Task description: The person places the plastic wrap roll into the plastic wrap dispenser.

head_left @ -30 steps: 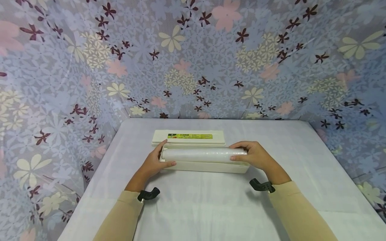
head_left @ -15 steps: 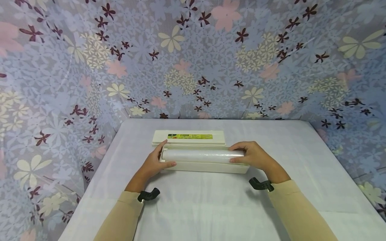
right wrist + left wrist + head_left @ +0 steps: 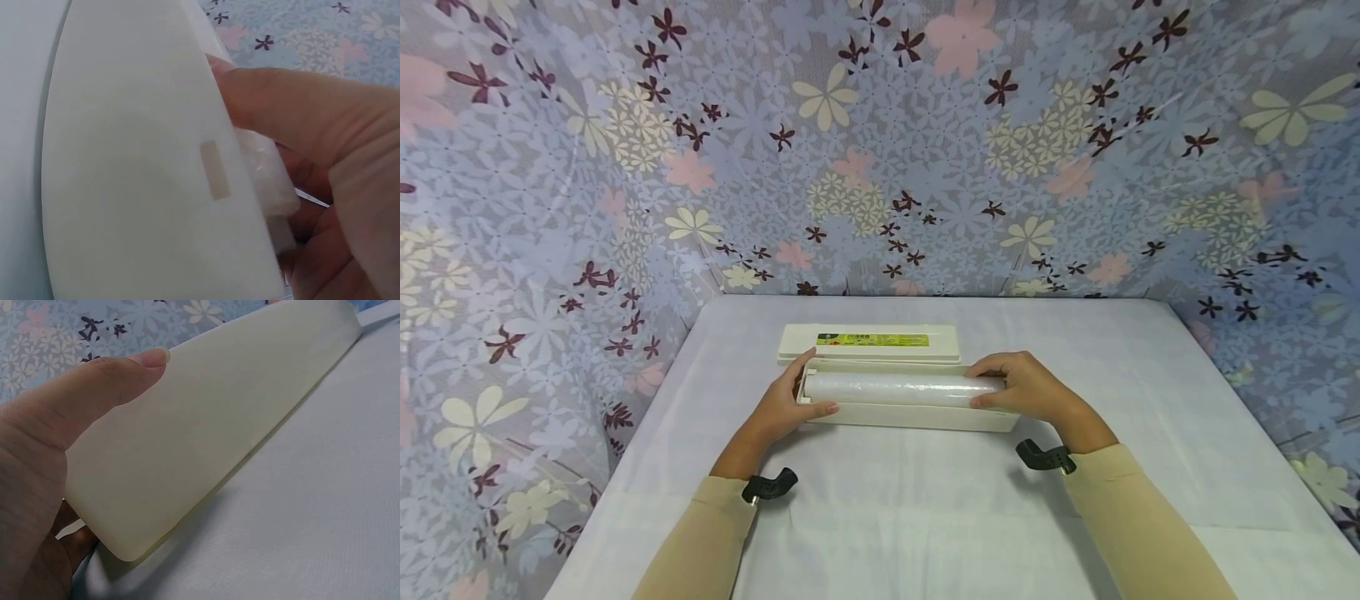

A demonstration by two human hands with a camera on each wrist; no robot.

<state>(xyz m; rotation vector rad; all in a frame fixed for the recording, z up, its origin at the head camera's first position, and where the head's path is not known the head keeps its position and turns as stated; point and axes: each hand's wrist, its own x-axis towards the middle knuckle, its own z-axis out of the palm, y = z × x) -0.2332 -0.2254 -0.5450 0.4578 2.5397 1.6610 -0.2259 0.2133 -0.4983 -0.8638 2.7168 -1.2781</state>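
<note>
A long cream plastic box (image 3: 910, 416) stands open on the table with a roll of cling film (image 3: 895, 387) lying lengthwise in it. My left hand (image 3: 782, 406) grips the box's left end, thumb on the front wall and fingers round the far side. In the left wrist view that thumb presses the box's front wall (image 3: 206, 419). My right hand (image 3: 1026, 386) holds the right end of the roll between thumb and fingers. In the right wrist view the roll's end (image 3: 275, 181) still stands out above the box rim there, beside the right thumb (image 3: 275, 100).
Behind the box lies its cream lid (image 3: 865, 351) with a yellow-green label (image 3: 872, 340). A white cloth covers the table (image 3: 895, 517). Floral fabric (image 3: 880, 167) hangs round the back and sides.
The right end of the roll has sunk lower into the box, and my right hand has shifted slightly left with it. My left hand has stayed in place.
</note>
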